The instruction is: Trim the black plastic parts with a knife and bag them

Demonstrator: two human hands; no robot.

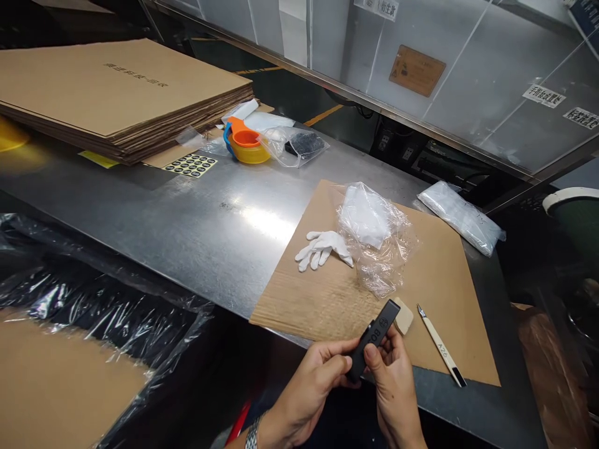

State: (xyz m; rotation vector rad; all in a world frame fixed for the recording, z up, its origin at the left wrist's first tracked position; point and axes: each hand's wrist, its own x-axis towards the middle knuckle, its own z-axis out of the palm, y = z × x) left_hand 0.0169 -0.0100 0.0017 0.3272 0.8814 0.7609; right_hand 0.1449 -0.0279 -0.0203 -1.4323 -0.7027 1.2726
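Note:
Between both hands is a dark grey, bar-shaped plastic part with raised lettering, held tilted above the front edge of the cardboard sheet. My left hand pinches its lower end between thumb and fingers. Along its right side, my right hand grips it with the thumb on the near face. Just behind the part lies a small beige block. A craft knife with a pale handle marked A26 rests to the right. A white glove lies flat farther back.
A clear plastic bag with white contents sits on the cardboard. Stacked cardboard, orange and yellow tape rolls, a sticker sheet and another bag occupy the metal table's far left. A wrapped white pack lies at back right.

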